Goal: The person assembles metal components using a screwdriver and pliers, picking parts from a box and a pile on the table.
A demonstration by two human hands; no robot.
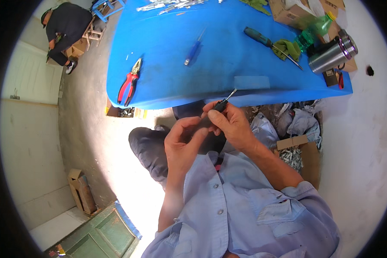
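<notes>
In front of my chest, just off the table's near edge, both hands are raised close together. My right hand (233, 124) pinches a small black piece with a thin metal shaft (220, 105) between thumb and fingers; the shaft points up and to the right. Beside it, my left hand (182, 139) has its thumb and fingers curled toward each other, fingertips near the right hand's. Whatever lies between those fingertips is too dark and small to name. On the blue-covered table (159, 86) lie red-handled pliers (130, 83) and a blue-handled screwdriver (193, 51).
A dark green screwdriver (258, 36) rests by a green cloth (286, 48). Right of it are a green bottle (314, 32) and a steel flask (331, 56). Metal pieces (170, 5) lie at the far edge. Boxes and bags stand below; another person (69, 26) sits far left.
</notes>
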